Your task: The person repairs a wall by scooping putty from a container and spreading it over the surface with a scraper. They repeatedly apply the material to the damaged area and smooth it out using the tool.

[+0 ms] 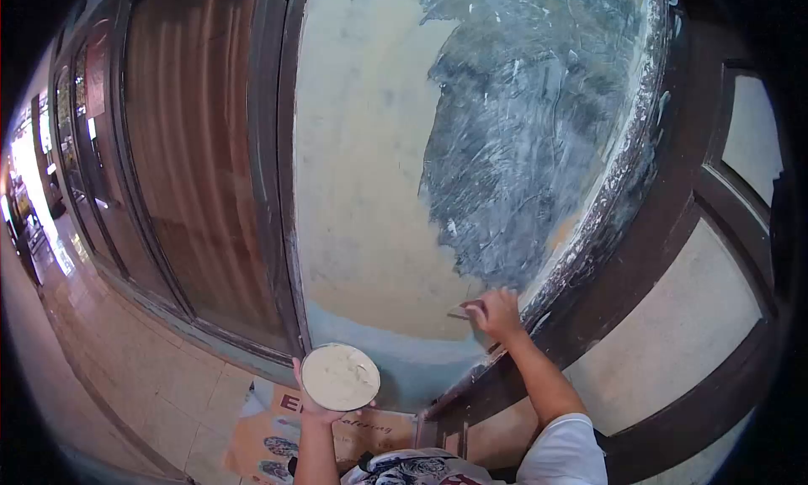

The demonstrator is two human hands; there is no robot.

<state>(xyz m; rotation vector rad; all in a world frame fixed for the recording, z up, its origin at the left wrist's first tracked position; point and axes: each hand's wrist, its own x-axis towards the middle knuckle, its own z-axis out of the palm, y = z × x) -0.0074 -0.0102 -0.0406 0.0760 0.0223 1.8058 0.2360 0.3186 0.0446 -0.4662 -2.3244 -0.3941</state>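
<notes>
My left hand [313,408] is wrapped round the side of a round tub [373,397], held low in front of the wall. Cream-coloured putty [338,376] fills it nearly to the rim, its surface uneven on the right. In my right hand [502,313] is a putty knife [459,312], its blade at the lower wall; whether it touches cannot be made out. The wall [370,174] is coated in smooth cream on its left part. A rough blue-grey patch [522,157] covers the right, and a pale blue strip [421,359] runs along the bottom.
Left of the wall stands a dark-framed glass panel [194,148] with a brown curtain behind it. A paint-flecked dark frame [619,190] borders the wall on the right. Below, a printed banner [261,426] lies on the tiled floor [160,392].
</notes>
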